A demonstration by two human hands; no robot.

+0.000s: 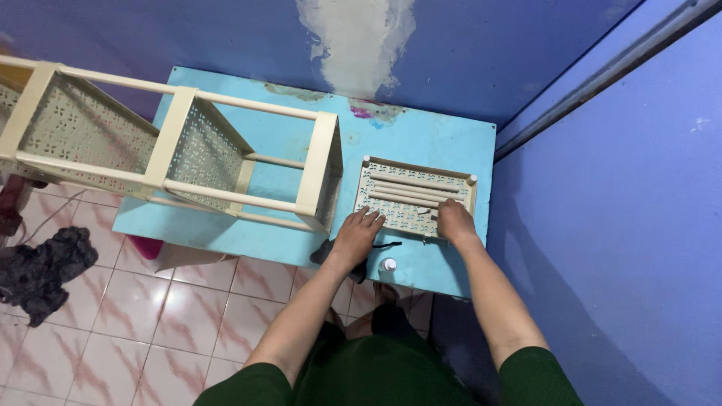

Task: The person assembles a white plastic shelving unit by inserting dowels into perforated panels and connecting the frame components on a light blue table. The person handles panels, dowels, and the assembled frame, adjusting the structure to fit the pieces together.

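Blue table (421, 143) against blue walls (602, 225), pink tiled floor (150, 316).

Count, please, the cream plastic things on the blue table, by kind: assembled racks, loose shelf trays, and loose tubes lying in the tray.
Assembled rack, lying on its side: 1
Loose shelf tray, under both hands, left hand and right hand: 1
Loose tubes in the tray: 3
Total: 5

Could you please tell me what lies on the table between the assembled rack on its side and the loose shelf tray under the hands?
In the head view, only bare blue table separates the rack from the tray.
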